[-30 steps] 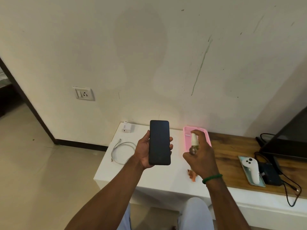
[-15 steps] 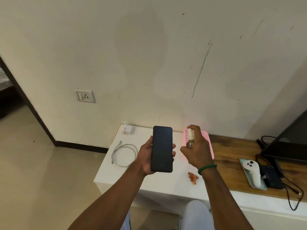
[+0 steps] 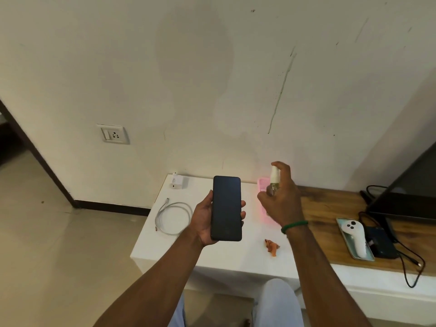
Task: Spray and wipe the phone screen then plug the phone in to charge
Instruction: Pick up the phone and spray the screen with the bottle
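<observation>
The phone [image 3: 227,208] is held upright in the air above the white tabletop [image 3: 224,258], with its dark screen turned toward the camera. It is gripped by the left hand [image 3: 204,223], the thumb laid along its left edge and the fingertips curled around its right edge. Just to the right of the phone, and apart from it, a small spray bottle [image 3: 273,182] with a white pump head is clasped in the right hand [image 3: 283,201], one finger being set on top of the pump. A green bracelet [image 3: 294,226] is worn on that wrist. A pink flat object [image 3: 262,185] is partly hidden behind the right hand. On the tabletop to the left of the phone a coiled white charging cable [image 3: 174,219] is laid, and beyond it, near the wall, a white charger adapter [image 3: 177,182] is placed. A wall socket [image 3: 113,134] is seen further left. A small orange scrap [image 3: 271,247] lies near the front edge. On the wooden surface [image 3: 330,208] to the right, a white controller [image 3: 355,237] is rested on a pale tray [image 3: 339,221], beside a dark box [image 3: 383,243] and a black cable [image 3: 411,267].
</observation>
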